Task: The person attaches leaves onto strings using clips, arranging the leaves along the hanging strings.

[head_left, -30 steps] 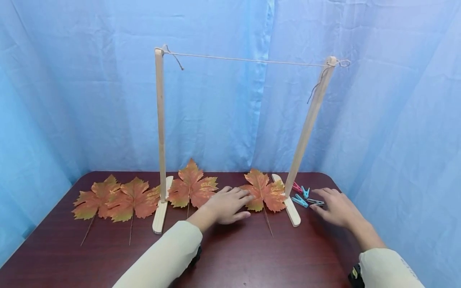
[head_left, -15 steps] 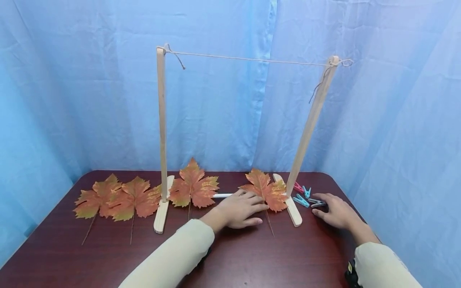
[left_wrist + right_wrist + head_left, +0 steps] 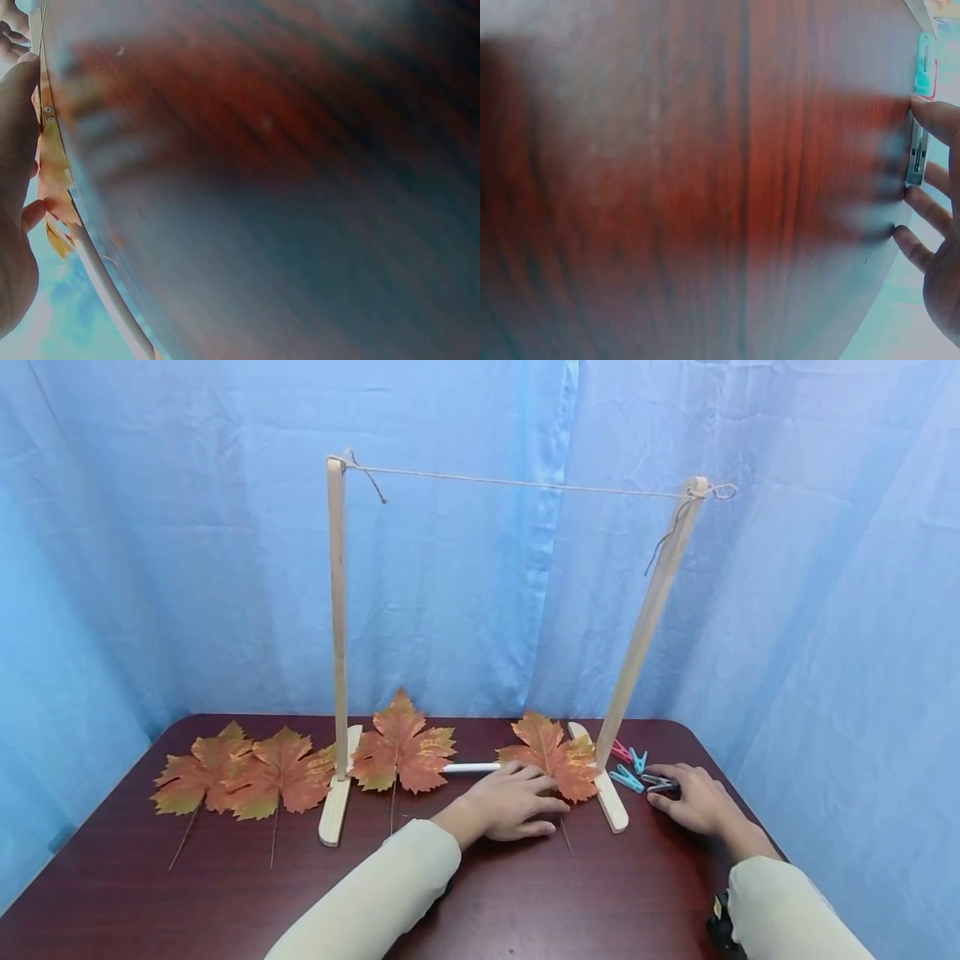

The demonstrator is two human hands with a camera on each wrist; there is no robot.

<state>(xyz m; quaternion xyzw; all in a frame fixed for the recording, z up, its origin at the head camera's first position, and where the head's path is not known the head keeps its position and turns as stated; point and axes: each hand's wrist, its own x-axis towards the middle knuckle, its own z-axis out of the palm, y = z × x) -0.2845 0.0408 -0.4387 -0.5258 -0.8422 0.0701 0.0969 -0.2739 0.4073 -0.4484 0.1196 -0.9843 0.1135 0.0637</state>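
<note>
Clothespin in grey [image 3: 917, 156] lies between right fingers [image 3: 930, 210], grip unclear; left fingers [image 3: 551, 807] spread over a leaf [image 3: 553, 748].

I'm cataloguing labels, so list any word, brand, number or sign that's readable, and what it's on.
None: no text can be read in any view.
Black device at the right wrist: small yellow mark, too small to read.
Maple leaves, clothespins: no lettering seen.

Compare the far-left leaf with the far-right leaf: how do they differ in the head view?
No hand covers the far-left leaf; the left hand hides part of the far-right leaf. The far-left leaf's stem slants down leftward; the far-right leaf's slants down rightward. Both are orange and green.
</note>
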